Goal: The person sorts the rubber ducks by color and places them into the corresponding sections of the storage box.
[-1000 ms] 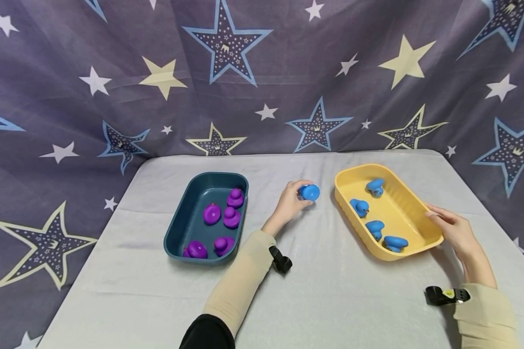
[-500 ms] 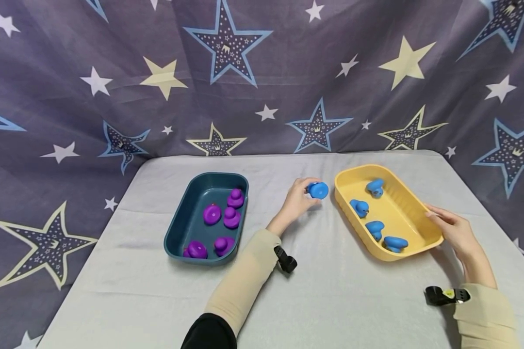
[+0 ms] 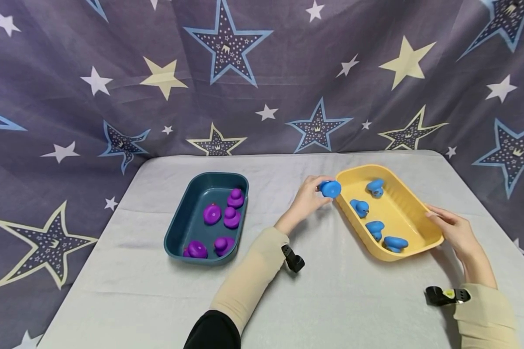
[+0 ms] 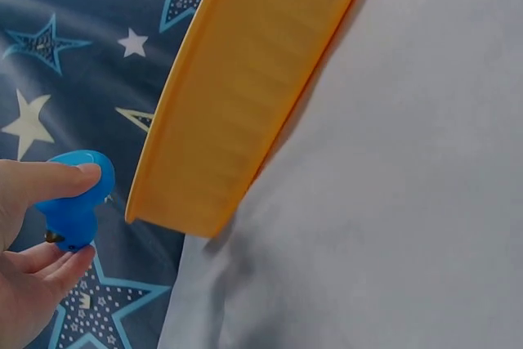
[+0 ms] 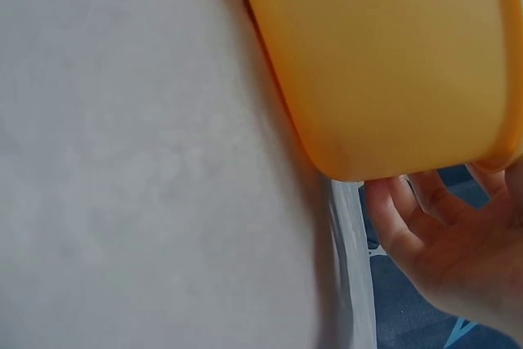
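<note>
My left hand (image 3: 322,192) pinches a blue toy duck (image 3: 331,188) between thumb and fingers, right at the near-left rim of the yellow tray (image 3: 352,170). The left wrist view shows the blue duck (image 4: 73,202) just outside the yellow tray's wall (image 4: 245,96), lifted off the table. Several more blue ducks (image 3: 375,228) lie inside the tray. My right hand (image 3: 450,229) holds the tray's right edge. In the right wrist view its fingers (image 5: 425,218) curl under the yellow tray's rim (image 5: 384,63).
A teal tray (image 3: 188,213) with several purple ducks (image 3: 231,217) sits left of centre on the grey cloth-covered table (image 3: 332,300). A star-patterned curtain hangs behind and around the table. Bare cloth lies between the trays and along the front.
My left hand has carried the blue duck to the right, from the gap between the trays up to the yellow tray's rim. The right hand has stayed on the tray.
</note>
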`<state>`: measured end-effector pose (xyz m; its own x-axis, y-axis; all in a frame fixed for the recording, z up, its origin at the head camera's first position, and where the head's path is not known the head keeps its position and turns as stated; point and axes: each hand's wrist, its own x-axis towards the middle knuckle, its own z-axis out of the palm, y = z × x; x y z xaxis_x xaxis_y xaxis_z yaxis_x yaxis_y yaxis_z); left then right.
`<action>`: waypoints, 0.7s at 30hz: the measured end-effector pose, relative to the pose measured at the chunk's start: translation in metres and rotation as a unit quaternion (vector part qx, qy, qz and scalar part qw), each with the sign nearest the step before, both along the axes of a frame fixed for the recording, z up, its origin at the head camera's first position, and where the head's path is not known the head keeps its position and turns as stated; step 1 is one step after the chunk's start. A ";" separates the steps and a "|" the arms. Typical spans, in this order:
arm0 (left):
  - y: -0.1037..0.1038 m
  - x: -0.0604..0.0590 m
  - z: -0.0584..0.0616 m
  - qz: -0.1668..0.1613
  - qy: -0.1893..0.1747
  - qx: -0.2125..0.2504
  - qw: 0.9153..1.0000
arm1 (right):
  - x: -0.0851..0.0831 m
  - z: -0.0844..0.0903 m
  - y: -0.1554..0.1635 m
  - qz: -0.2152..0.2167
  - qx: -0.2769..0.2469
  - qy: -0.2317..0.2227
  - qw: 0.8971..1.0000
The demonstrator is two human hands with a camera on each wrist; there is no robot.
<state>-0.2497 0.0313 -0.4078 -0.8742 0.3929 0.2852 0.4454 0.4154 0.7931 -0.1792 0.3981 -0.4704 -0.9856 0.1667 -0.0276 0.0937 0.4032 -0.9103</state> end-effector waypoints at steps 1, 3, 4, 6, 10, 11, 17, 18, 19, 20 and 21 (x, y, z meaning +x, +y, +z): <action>0.002 0.000 0.001 -0.001 0.001 0.000 1.000 | 0.000 0.000 0.000 0.001 -0.001 0.000 1.000; 0.005 0.001 0.003 -0.003 0.002 -0.003 1.000 | 0.000 0.000 0.000 0.003 -0.001 0.000 1.000; 0.007 0.002 0.004 -0.003 0.005 -0.006 1.000 | 0.001 0.000 0.000 0.004 -0.005 0.000 1.000; 0.011 0.002 0.006 -0.007 0.010 -0.009 1.000 | 0.001 0.000 -0.001 0.000 -0.001 0.001 1.000; 0.020 0.004 0.008 -0.021 0.014 -0.007 1.000 | 0.002 0.002 -0.002 -0.002 -0.005 0.003 1.000; 0.022 0.005 0.009 -0.024 0.016 -0.007 1.000 | 0.002 0.002 -0.002 -0.001 -0.006 0.004 1.000; 0.032 0.006 0.012 -0.034 0.031 -0.021 0.999 | 0.007 0.012 -0.011 0.002 0.002 0.003 1.000; 0.034 0.006 0.012 -0.036 0.031 -0.026 0.999 | 0.009 0.015 -0.014 -0.003 0.007 -0.001 1.000; 0.035 0.006 0.012 -0.037 0.031 -0.031 0.998 | 0.010 0.018 -0.016 -0.002 0.010 -0.003 1.000; 0.036 0.006 0.012 -0.037 0.030 -0.037 0.998 | 0.011 0.019 -0.017 -0.002 0.009 -0.003 1.000; 0.038 0.005 0.012 -0.038 0.030 -0.041 0.998 | 0.012 0.023 -0.020 0.001 0.007 -0.003 1.000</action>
<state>-0.2443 0.0690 -0.3959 -0.8231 0.4823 0.2997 0.5236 0.4405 0.7292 -0.1668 0.3785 -0.4471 -0.9858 0.1651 -0.0307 0.0978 0.4160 -0.9041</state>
